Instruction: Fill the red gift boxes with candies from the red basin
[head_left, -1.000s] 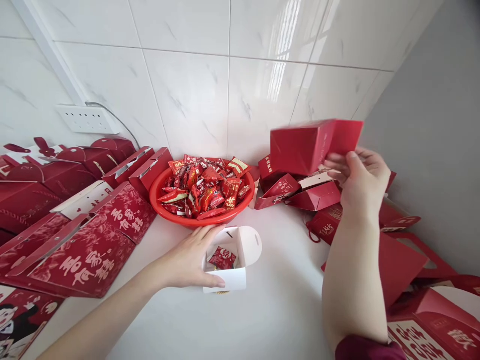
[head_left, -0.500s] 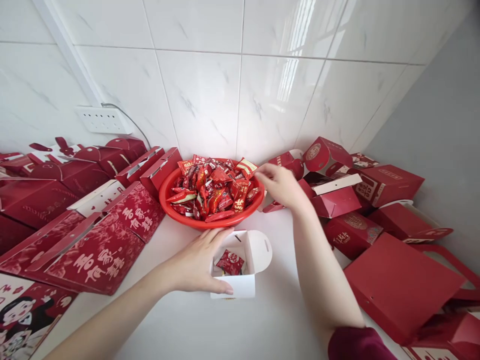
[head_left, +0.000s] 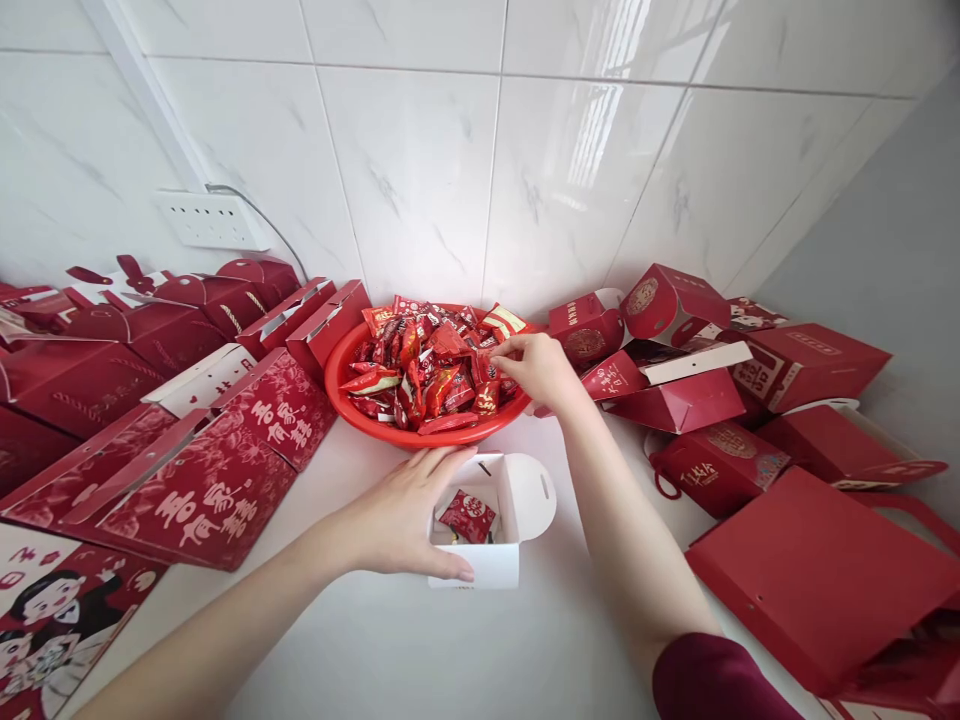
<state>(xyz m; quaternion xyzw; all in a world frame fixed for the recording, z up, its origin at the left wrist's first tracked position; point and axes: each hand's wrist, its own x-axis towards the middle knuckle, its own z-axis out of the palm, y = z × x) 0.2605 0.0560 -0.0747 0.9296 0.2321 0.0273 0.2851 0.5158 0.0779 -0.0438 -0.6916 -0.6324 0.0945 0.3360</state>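
My left hand (head_left: 409, 515) is wrapped round the left side of a small white open box (head_left: 474, 565), fingers along its far edge and thumb on its near wall. A red wrapped candy (head_left: 469, 516) lies inside, and its rounded white flap (head_left: 530, 497) sticks out to the right. Behind the box stands a red plastic bowl (head_left: 352, 415) heaped with red-wrapped candies (head_left: 431, 360). Over the bowl's right side, my right hand (head_left: 534, 368) has its fingertips pinched at a wrapped candy (head_left: 487, 368); the fingers partly hide it.
Red gift boxes (head_left: 225, 465) stand packed along the left side. More red boxes (head_left: 825, 570) lie jumbled on the right. A tiled wall (head_left: 420, 170) rises close behind the bowl, with a white power strip (head_left: 212, 220) and its cable at the left.
My right hand has moved left from the bowl's right rim in over the candies. My left hand still holds the box. The view has shifted slightly.
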